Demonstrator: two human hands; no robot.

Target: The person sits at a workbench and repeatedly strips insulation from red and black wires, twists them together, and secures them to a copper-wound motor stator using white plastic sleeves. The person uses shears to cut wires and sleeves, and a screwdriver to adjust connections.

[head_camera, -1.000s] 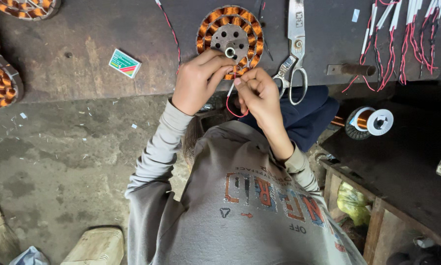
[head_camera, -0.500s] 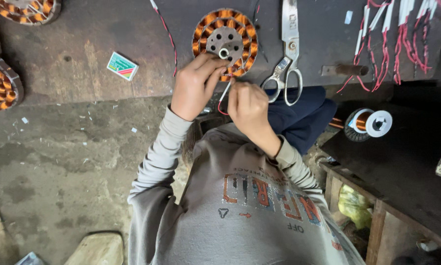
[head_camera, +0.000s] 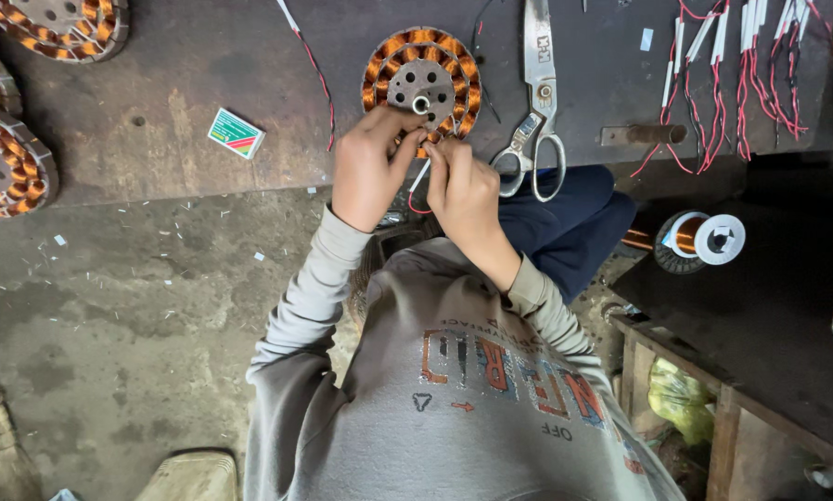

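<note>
A round stator (head_camera: 423,79) with copper windings and a grey metal hub lies on the dark workbench (head_camera: 185,83). My left hand (head_camera: 368,167) grips its near edge with thumb and fingers. Just to the right, my right hand (head_camera: 465,190) pinches a thin white-sleeved wire (head_camera: 420,176) that runs up to the windings. A red wire loops under it between the two hands. The fingertips of both hands nearly touch at the stator's lower rim. Grey sleeves cover both forearms.
Large steel scissors (head_camera: 535,102) lie right of the stator. A small green and white box (head_camera: 236,133) sits to the left. More wound stators (head_camera: 8,167) are at the left edge. Red and white wire leads (head_camera: 732,74) lie at the top right, a copper wire spool (head_camera: 699,241) below them.
My right hand has moved up and left, closer to the stator's rim and to my left hand. The left hand keeps its grip on the stator.
</note>
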